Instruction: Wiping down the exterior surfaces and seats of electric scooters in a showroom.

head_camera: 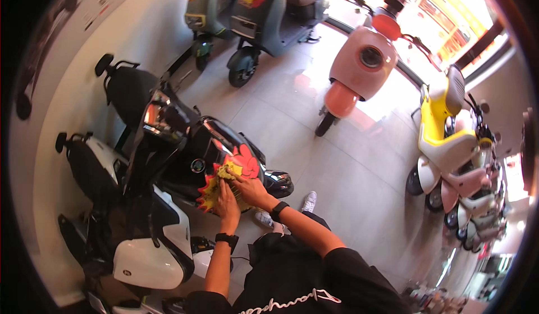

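A red and yellow starburst-shaped sign (207, 192), which bears writing, lies against the front panel of a black electric scooter (181, 162). My left hand (228, 207) touches the sign's middle from below, its fingers pointing up along the surface. Beside it, my right hand (252, 191) reaches in from the right with fingertips on the same spot. A small pale-yellow crumpled patch (226, 172) shows at the fingertips; I cannot tell whether it is a separate piece or part of the sign. How firmly either hand grips is hidden.
A white scooter (147, 263) stands close on my left. Ahead are a pink scooter (364, 61) and a dark grey-green scooter (259, 23). At right, a yellow and white scooter (442, 141) heads a row of several others. Grey floor tiles (290, 145) lie between them.
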{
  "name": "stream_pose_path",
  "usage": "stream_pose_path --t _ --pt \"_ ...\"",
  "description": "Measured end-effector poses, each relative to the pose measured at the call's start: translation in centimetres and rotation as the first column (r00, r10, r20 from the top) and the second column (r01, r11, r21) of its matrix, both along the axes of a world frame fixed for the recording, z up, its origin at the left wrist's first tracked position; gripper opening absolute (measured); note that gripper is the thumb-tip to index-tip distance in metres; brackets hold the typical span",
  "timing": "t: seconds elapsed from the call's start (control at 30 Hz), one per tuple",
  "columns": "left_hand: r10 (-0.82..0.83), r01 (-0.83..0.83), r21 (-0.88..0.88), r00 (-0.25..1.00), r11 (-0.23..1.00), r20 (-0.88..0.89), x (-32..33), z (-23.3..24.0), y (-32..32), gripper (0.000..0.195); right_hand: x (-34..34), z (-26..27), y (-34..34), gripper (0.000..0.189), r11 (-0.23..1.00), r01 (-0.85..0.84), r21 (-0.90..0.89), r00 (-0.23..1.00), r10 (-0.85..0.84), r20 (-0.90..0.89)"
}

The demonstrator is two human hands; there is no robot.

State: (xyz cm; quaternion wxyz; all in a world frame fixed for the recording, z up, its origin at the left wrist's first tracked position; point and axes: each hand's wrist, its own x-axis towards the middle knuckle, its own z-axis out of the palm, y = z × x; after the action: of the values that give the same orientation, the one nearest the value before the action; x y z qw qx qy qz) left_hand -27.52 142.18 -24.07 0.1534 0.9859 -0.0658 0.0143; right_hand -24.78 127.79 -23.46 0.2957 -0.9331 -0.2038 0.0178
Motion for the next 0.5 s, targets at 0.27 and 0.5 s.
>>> stream_pose_path --t 0.27,0.5 --pt "-0.231 0.291 0.416 0.954 0.862 -0.189 -1.4 -7.4 -3.6 0.061 -4.0 -6.7 -5.8 0.027 0.992 0.129 -0.011 0.962 -0.128 -0.243" --pt "-0.205 0.385 0.529 0.907 0.756 -0.368 -2.5 -5.2 -8.6 0.066 -6.3 -8.2 -13.4 0.063 0.998 0.049 0.029 0.856 -0.028 -0.517"
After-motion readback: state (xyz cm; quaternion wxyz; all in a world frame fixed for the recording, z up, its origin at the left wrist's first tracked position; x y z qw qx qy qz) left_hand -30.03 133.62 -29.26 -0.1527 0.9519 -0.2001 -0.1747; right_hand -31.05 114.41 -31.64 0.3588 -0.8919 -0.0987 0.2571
